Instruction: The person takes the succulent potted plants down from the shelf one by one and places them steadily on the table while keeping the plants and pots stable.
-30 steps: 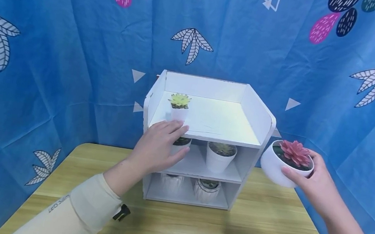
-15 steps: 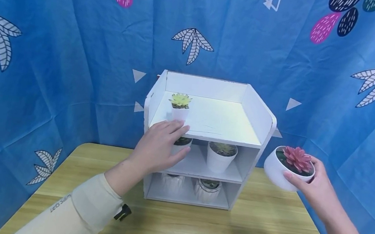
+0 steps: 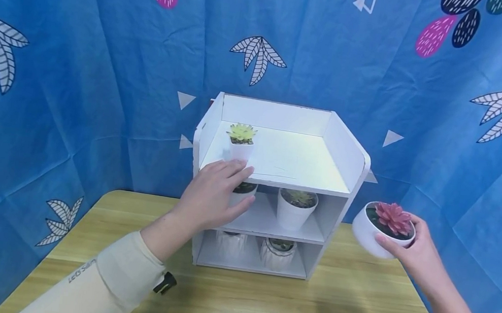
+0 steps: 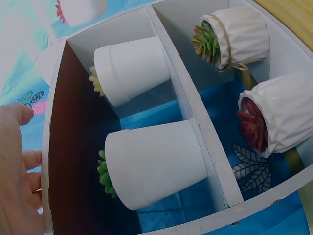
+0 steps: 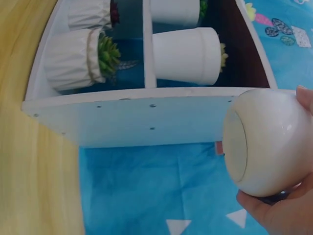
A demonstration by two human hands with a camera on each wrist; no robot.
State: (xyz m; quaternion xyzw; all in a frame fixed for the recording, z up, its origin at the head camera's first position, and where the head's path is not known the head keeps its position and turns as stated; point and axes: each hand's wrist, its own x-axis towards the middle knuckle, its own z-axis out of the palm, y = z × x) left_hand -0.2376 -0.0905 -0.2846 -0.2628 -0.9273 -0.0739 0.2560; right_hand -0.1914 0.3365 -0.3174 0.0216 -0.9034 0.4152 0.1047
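Observation:
My right hand [image 3: 416,245] grips a round white pot with a pink succulent [image 3: 383,229], tilted to the left, in the air to the right of a white shelf unit [image 3: 271,181]. The right wrist view shows the smooth pot bottom [image 5: 269,142] with a thumb beneath. My left hand [image 3: 215,193] is at the front edge of the top shelf, fingers extended and thumb spread lower down. Just behind its fingers stands a small white pot with a yellow-green succulent [image 3: 241,141], its base partly hidden by the hand.
On the middle shelf are two smooth white pots, the right one [image 3: 294,212] plain to see. Two ridged pots, one with a red plant [image 4: 253,126] and one tied with twine [image 4: 244,36], stand on the lowest shelf. A blue printed cloth [image 3: 164,66] hangs behind the wooden table [image 3: 235,303].
My right hand has lowered the round pot slightly, and it has shifted a little right, then back left. The left hand has stayed at the top shelf edge.

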